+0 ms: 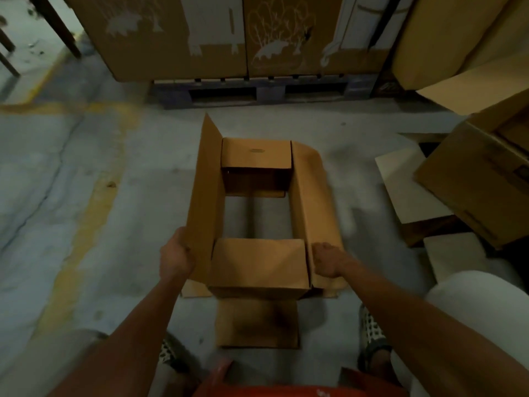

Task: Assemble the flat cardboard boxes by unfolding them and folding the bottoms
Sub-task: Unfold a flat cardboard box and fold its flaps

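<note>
Box [259, 265] between both grips — open-bottomed

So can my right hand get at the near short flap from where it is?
Probably yes. The right hand rests on the right long flap, directly beside the near short flap, which lies folded inward with nothing over it. The left hand holds the upright left flap, well clear.

The setting is appearing as a warehouse or storage area — a bare concrete floor [86, 173] is carrying worn yellow lines [88, 207]. Large printed cartons [183, 35] are sitting on a pallet [257, 91] at the back, and more cardboard boxes [481, 179] are piling up at the right — typical stock handling.
</note>
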A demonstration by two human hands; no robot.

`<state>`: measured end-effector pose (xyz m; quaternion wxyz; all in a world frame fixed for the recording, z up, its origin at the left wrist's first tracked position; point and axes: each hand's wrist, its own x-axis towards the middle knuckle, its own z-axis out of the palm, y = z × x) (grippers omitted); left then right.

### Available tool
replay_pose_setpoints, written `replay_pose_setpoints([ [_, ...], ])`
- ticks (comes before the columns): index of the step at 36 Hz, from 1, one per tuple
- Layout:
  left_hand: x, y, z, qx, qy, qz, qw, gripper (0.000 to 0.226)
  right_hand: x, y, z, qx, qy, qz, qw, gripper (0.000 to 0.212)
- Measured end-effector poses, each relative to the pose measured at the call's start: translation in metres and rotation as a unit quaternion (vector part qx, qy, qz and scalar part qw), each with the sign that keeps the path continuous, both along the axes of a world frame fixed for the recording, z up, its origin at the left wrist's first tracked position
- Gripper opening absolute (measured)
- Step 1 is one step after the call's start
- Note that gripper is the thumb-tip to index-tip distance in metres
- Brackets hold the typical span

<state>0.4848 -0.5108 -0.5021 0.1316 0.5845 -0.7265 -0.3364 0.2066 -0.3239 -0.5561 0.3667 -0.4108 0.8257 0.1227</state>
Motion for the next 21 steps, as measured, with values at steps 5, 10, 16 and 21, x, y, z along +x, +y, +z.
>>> replay_pose_setpoints([
  [5, -0.003, 0.000, -0.008, -0.013, -0.006, -0.009, 1.000, 0.044, 0.002, -0.008, -0.001, -0.021, -0.005, 0.021, 1.000, 0.070],
  [10, -0.007, -0.014, -0.014, 0.004, 0.043, 0.025, 0.999, 0.038, 0.004, -0.024, -0.010, -0.038, 0.004, 0.091, 0.995, 0.078],
  [16, -0.002, -0.021, -0.026, 0.026, 0.023, 0.076, 0.997, 0.037, 0.004, -0.042, -0.025, -0.030, 0.018, 0.089, 0.995, 0.072],
  [21, -0.001, -0.033, -0.034, 0.077, -0.057, 0.119, 0.988, 0.031, 0.002, -0.049, -0.025, -0.122, -0.042, -0.015, 0.992, 0.052],
])
